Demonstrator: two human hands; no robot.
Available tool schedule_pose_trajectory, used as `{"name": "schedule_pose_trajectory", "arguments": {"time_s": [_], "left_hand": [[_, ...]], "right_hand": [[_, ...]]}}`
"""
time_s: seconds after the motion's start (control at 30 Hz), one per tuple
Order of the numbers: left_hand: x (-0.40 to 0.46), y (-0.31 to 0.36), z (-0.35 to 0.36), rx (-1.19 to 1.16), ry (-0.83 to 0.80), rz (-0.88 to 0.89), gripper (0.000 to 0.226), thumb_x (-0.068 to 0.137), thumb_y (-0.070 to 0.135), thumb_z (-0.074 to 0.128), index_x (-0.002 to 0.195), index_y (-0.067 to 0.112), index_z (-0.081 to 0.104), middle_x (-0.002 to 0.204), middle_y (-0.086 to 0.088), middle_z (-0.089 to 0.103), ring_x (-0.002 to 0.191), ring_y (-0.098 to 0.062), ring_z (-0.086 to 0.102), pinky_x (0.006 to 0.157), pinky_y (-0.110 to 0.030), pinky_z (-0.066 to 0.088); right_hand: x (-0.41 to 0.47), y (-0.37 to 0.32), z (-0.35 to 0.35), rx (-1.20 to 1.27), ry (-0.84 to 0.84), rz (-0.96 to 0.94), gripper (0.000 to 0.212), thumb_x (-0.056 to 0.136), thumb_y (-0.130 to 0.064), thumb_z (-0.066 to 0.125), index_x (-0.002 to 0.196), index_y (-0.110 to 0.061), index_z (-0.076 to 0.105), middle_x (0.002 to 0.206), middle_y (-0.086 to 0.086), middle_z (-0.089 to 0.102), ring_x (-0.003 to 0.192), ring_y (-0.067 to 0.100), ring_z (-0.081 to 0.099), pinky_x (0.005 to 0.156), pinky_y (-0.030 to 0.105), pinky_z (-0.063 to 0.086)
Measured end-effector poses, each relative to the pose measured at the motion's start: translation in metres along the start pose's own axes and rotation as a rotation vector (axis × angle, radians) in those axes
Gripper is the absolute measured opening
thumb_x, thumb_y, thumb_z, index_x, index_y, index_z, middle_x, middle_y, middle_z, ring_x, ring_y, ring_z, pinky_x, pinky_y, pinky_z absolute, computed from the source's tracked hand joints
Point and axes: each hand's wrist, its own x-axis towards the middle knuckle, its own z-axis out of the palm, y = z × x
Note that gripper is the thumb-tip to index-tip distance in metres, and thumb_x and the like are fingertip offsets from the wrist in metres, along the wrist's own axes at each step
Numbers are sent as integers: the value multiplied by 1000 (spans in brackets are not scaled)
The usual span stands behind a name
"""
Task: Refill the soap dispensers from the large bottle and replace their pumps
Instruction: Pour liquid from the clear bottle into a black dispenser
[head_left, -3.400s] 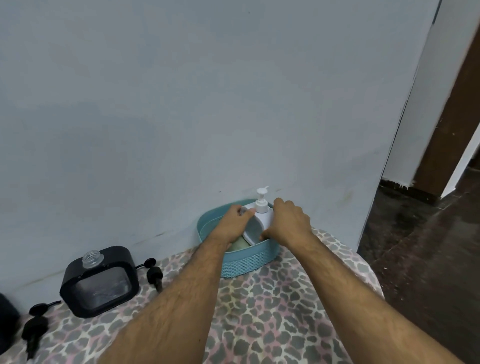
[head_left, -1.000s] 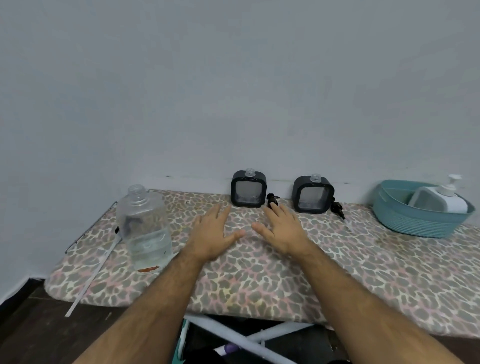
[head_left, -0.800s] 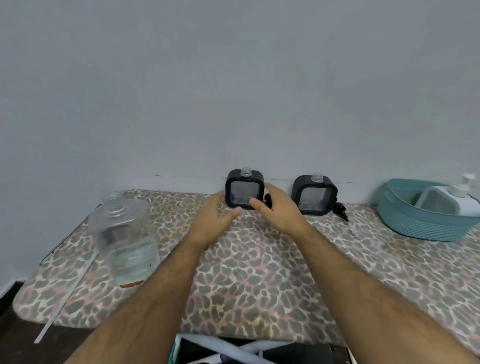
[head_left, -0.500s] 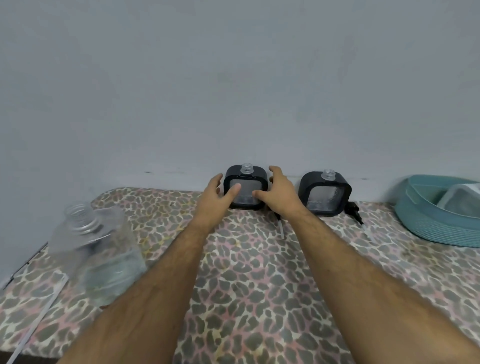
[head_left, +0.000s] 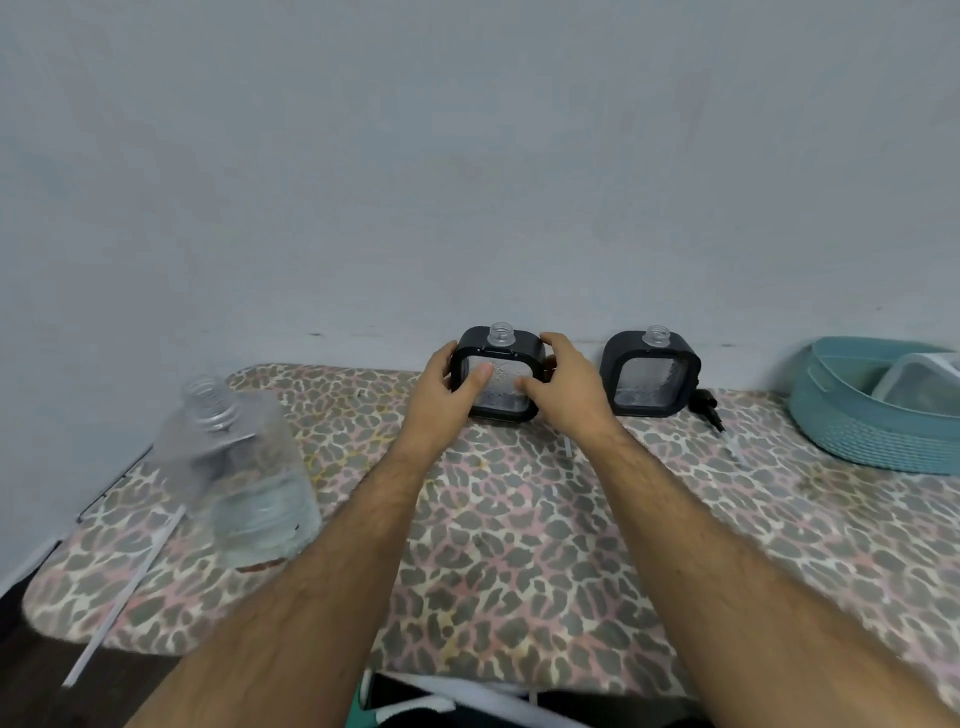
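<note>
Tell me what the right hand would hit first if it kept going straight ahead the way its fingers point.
Nothing new: the right hand already grips the left dispenser, fingers curled over its top corner. Pushed onward, the dispenser would probably meet the wall close behind, though the gap there is hard to judge.

- Legible text, labels, brands, numbers, signs: none found.
- Large clear bottle (head_left: 244, 478): a reddish patch at its base, blurred, unreadable.
- Black soap dispensers (head_left: 497, 376) and (head_left: 652, 379): clear front panels, no lettering that can be made out.
</note>
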Motion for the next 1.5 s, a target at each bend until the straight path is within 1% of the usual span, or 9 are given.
{"name": "schedule_pose_trajectory", "arguments": {"time_s": [0.2,0.43,0.57,0.67,0.83,0.93,1.07,1.27,1.5], "left_hand": [[-58,23,-4,-4,30,55,32,90,39,68,119,40,54,111,23,61,97,17,59,73,-7,48],[-121,28,-8,-16,-26,61,67,79,54,68,137,26,50,126,5,63,114,-7,62,94,-31,53],[-144,31,-8,16,-31,31,69,82,54,67,140,22,47,130,3,61,119,-14,59,102,-42,50],[-154,28,-10,34,-45,25,57,85,49,69,134,28,48,125,11,61,120,-13,59,101,-39,50],[-165,20,-13,104,-109,-6,77,88,39,71,151,21,32,143,4,51,120,-5,53,99,-21,46],[-171,19,-15,91,-146,-10,82,88,37,72,154,23,25,146,5,47,132,-10,46,104,-27,41],[-187,18,-32,151,47,18,71,89,37,70,150,25,35,150,3,44,132,-9,45,90,-19,47],[-216,19,-91,334,458,257,25,91,36,67,114,26,64,105,13,62,98,-4,61,78,-24,54],[-208,24,-139,326,721,143,64,83,37,75,136,17,45,127,-1,46,117,-12,45,94,-30,41]], "right_hand": [[-56,-14,-21,36,-1,-69,70,80,-25,78,141,-14,46,93,-23,55,84,1,57,66,6,35],[-120,-18,-38,52,-40,-126,42,74,-25,80,110,-27,60,95,-15,62,90,8,64,76,26,51],[-145,-18,-40,42,-45,-113,41,75,-28,80,110,-29,57,95,-19,61,88,1,62,70,21,47],[-157,-18,-38,23,-35,-88,41,76,-29,80,110,-25,58,100,-9,64,90,11,63,72,26,49],[-171,-12,-28,14,-45,-37,41,76,-29,79,111,-19,58,101,-3,65,90,14,63,73,28,52],[-173,-9,-26,26,-41,5,45,78,-29,79,115,-18,56,104,-4,65,92,14,63,79,31,53],[-172,-9,-24,49,-51,28,45,81,-25,78,116,-20,51,100,-9,61,90,12,61,75,24,47],[-171,-6,-24,75,-44,45,40,81,-25,78,107,-26,47,89,-22,54,79,-4,53,60,14,38],[-170,-5,-20,124,-61,69,41,81,-24,78,108,-25,48,92,-21,56,81,-3,56,59,15,40]]}}
